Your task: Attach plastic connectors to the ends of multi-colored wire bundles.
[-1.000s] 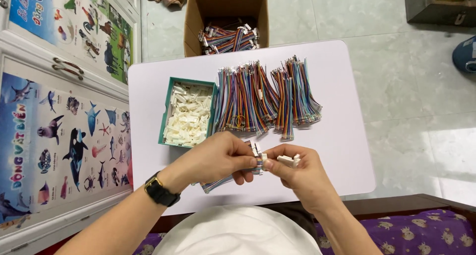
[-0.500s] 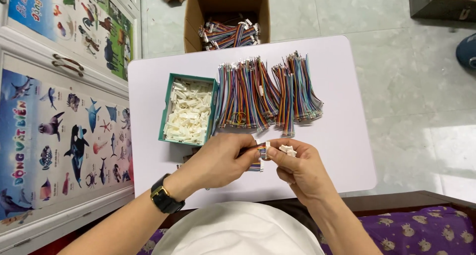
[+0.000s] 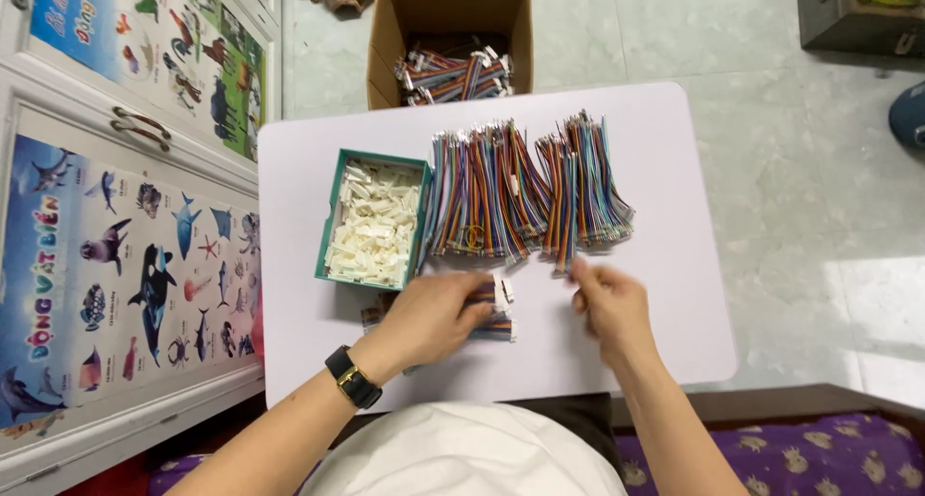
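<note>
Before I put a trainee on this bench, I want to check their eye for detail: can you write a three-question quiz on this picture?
1. True or false: the left hand holds a small bundle of coloured wires with white ends.
2. What fills the green tray? A) white plastic connectors B) screws C) coins
3. Where is the right hand reaching? Answer in a few words.

Key:
1. True.
2. A: white plastic connectors.
3. To the near ends of the loose coloured wire bundles on the white table; motion blur hides whether its grip has closed on a wire.
</note>
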